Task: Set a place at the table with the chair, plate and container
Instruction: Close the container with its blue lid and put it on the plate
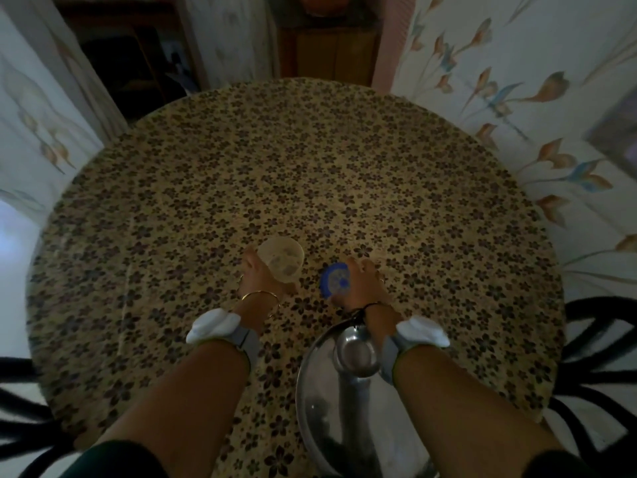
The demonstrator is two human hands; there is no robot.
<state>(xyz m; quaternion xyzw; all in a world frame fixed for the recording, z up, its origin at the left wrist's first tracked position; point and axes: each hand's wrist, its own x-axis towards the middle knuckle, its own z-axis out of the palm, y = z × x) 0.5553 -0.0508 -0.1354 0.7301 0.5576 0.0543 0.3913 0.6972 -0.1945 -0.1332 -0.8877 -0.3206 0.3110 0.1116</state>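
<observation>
My left hand (260,274) grips the clear round plastic container (281,258); my right hand (362,281) clasps its blue lid (335,280). The steel plate (320,405) sits at the near edge of the round floral-clothed table (310,167), whose far half is bare.

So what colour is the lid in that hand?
Blue. The lid in the right hand shows best in the head view, the only one.

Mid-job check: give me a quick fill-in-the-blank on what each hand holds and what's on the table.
The left hand holds a clear ____.
The lid under the right hand is coloured ____.
A small steel bowl sits on the steel ____.
The tablecloth bears a ____ pattern.

Missing words: container; blue; plate; flower
</observation>
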